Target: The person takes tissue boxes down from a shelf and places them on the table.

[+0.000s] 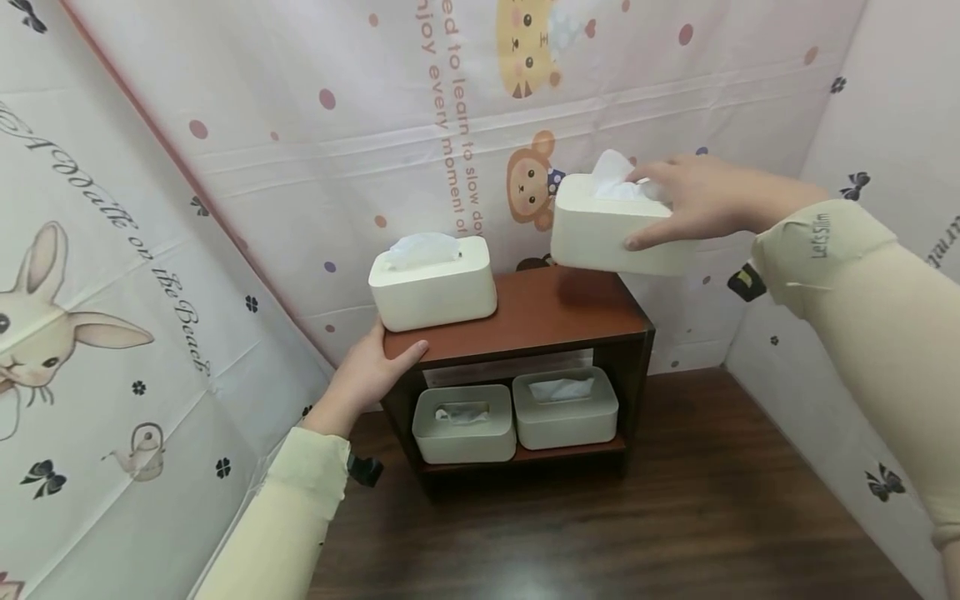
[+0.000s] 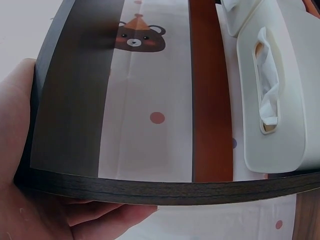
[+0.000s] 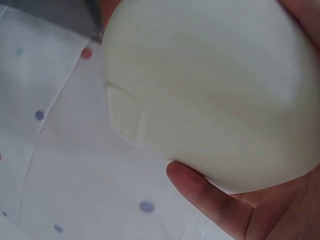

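The right hand (image 1: 693, 200) is holding a tissue box (image 1: 592, 237) above the right end of a shelf unit (image 1: 551, 304), grip spread across it; the left hand (image 1: 363, 367) is clasping the unit's left edge, grip wrapped round it; a second box (image 1: 435, 298) is sitting on top, before a printed curtain (image 1: 360, 150)

The head camera looks forward and down at the shelf (image 1: 555, 308) from farthest off. The left-wrist view, turned sideways, looks closely into its front, sharing the lower tissue boxes (image 1: 465, 442); the right-wrist view faces the held tissue box (image 1: 592, 233), nearest.
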The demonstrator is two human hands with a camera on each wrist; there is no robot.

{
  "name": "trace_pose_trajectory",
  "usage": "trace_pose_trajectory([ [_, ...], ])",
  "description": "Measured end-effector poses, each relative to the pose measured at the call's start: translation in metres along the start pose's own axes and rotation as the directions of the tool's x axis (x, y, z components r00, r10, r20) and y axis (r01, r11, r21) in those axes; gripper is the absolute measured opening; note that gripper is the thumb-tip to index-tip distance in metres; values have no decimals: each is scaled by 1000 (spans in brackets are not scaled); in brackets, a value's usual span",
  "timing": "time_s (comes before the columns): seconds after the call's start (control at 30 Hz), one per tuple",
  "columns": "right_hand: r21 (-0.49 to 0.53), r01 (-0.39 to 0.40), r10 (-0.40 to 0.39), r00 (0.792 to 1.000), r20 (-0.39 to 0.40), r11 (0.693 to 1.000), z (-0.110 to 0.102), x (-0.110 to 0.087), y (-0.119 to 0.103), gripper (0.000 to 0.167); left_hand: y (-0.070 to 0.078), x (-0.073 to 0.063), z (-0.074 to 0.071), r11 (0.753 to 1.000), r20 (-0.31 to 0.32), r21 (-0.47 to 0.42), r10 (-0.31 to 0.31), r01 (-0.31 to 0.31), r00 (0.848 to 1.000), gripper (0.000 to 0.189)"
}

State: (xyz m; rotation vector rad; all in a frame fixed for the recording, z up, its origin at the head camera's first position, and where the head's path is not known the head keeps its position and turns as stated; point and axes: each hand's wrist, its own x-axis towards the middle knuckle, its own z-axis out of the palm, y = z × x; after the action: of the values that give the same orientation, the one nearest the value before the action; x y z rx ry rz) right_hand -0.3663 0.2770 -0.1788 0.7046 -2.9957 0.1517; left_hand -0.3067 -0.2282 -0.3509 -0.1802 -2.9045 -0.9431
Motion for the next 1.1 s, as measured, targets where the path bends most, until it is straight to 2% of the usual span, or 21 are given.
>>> trace_pose_trajectory([
  [0.2, -14, -46, 46, 999, -7, 999, 2, -14, 25, 112, 0, -2, -1, 1000, -4, -3, -12, 12, 1000, 111],
  [0.6, -5, -120, 120, 992, -36, 993, 26, -43, 76, 110, 0, 0, 1, 1000, -20, 3, 11, -11, 1000, 109],
  [1.1, -8, -198, 197, 979, -59, 980, 60, -69, 115, 115, -2, 1, 2, 1000, -24, 19, 2, -2, 1000, 111],
])
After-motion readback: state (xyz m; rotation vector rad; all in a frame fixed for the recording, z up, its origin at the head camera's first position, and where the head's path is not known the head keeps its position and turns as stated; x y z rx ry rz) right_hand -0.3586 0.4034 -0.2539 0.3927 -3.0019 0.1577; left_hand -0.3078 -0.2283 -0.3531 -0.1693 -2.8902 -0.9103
